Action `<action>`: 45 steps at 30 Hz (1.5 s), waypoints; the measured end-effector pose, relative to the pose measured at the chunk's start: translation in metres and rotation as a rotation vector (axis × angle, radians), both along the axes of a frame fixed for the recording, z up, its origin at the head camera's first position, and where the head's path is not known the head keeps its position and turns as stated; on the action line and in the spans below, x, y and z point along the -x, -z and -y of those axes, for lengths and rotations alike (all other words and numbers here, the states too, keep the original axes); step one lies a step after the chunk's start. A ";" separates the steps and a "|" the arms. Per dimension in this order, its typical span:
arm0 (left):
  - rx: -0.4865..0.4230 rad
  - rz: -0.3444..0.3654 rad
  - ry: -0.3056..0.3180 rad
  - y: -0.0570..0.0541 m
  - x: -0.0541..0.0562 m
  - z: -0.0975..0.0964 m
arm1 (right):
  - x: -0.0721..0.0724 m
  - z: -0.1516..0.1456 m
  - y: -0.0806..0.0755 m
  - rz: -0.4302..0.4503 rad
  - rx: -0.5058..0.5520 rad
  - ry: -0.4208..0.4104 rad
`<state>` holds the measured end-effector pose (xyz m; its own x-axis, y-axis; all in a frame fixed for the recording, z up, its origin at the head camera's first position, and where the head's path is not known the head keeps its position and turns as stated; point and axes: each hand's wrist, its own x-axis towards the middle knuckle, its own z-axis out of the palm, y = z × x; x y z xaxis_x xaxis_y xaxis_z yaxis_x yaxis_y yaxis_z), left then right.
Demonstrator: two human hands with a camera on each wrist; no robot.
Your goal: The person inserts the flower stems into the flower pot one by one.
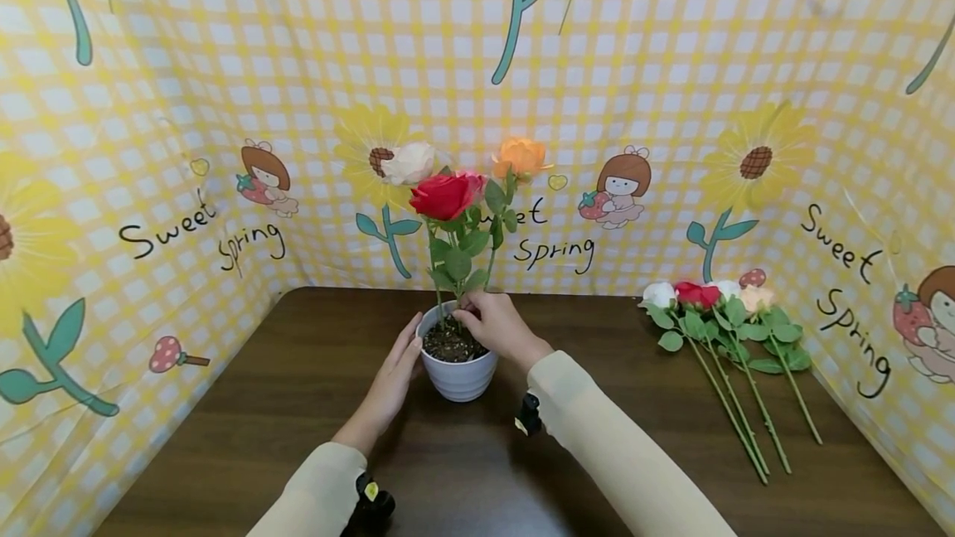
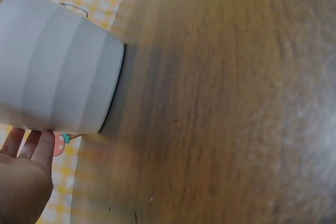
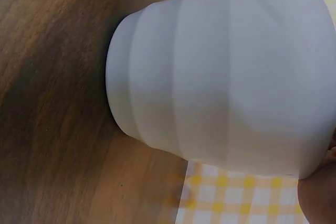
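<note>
A white ribbed flowerpot [image 1: 458, 379] filled with dark soil [image 1: 451, 344] stands upright on the table. Out of it rise a red rose [image 1: 442, 195], a white rose [image 1: 409, 163], an orange rose [image 1: 521, 157] and a pink rose, mostly hidden behind the red one. My left hand [image 1: 391, 384] rests on the pot's left side with straight fingers; the left wrist view shows its fingertips [image 2: 44, 145] against the wall. Over the right rim, my right hand [image 1: 507, 326] pinches a rose stem low down, close above the soil; which rose it belongs to is hidden by leaves.
On the right of the brown wooden table [image 1: 298, 421] several cut roses lie side by side, red [image 1: 697, 295], white [image 1: 660, 295] and peach [image 1: 757, 298], their stems [image 1: 731, 413] pointing toward me. A yellow checked cloth [image 1: 634, 89] hangs behind and along both sides.
</note>
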<state>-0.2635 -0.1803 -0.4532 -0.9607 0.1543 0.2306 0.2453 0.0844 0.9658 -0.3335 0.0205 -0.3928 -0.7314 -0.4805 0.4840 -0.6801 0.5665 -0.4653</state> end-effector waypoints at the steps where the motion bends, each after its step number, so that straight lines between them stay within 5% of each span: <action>1: -0.001 -0.002 0.000 0.000 0.000 0.000 | 0.000 0.000 0.000 0.004 0.001 -0.003; 45: 0.022 -0.012 -0.023 0.003 0.000 0.001 | -0.010 -0.010 -0.006 0.212 0.146 0.031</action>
<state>-0.2632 -0.1811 -0.4565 -0.9612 0.1370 0.2394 0.2550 0.1110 0.9605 -0.3232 0.0307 -0.3864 -0.8371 -0.3927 0.3808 -0.5420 0.5017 -0.6742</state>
